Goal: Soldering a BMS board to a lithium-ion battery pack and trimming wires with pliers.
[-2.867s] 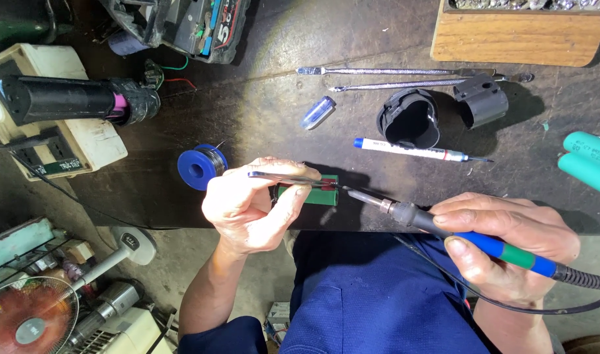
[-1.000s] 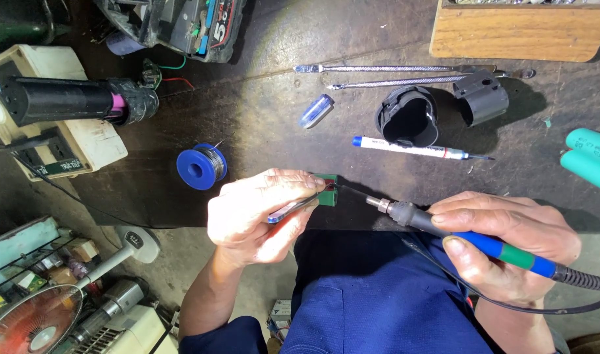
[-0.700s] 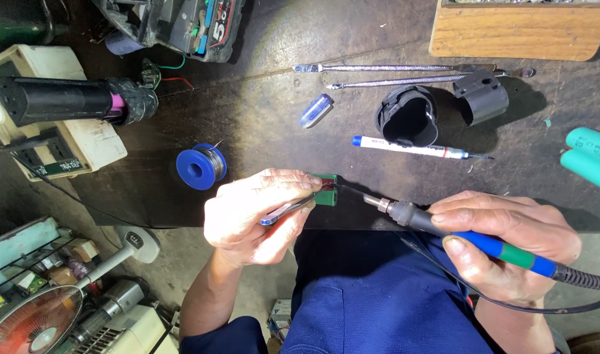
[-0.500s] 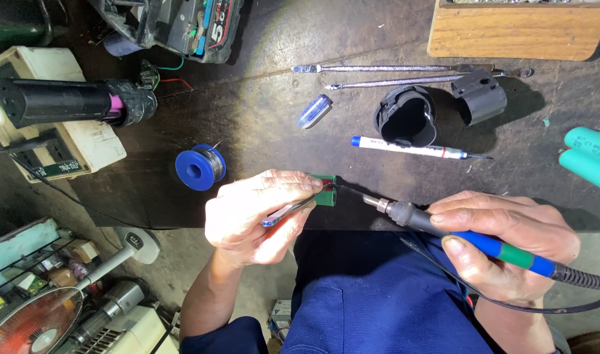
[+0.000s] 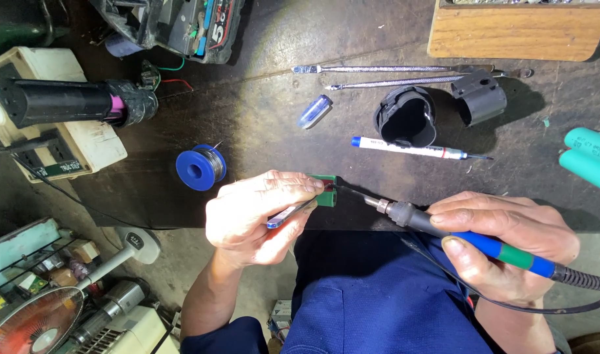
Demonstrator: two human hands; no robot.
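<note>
Nearest to the camera, the right hand point(image 5: 503, 246) is closed around the blue and green handle of a soldering iron point(image 5: 444, 226), and its tip touches the edge of a small green board point(image 5: 325, 190) at the front of the dark bench point(image 5: 260, 118). The left hand point(image 5: 257, 213) pinches this board with the fingertips and also holds tweezers point(image 5: 290, 214) under the fingers. The soldering seems to be in progress; I cannot tell how many joints are finished, because the fingers hide most of the board. A little further lies a blue solder spool point(image 5: 200, 167), not touched. Beyond it are a pen point(image 5: 411, 148), a black cup-shaped housing point(image 5: 406, 119) and two long metal tools point(image 5: 391, 75), all well apart from the hands.
</note>
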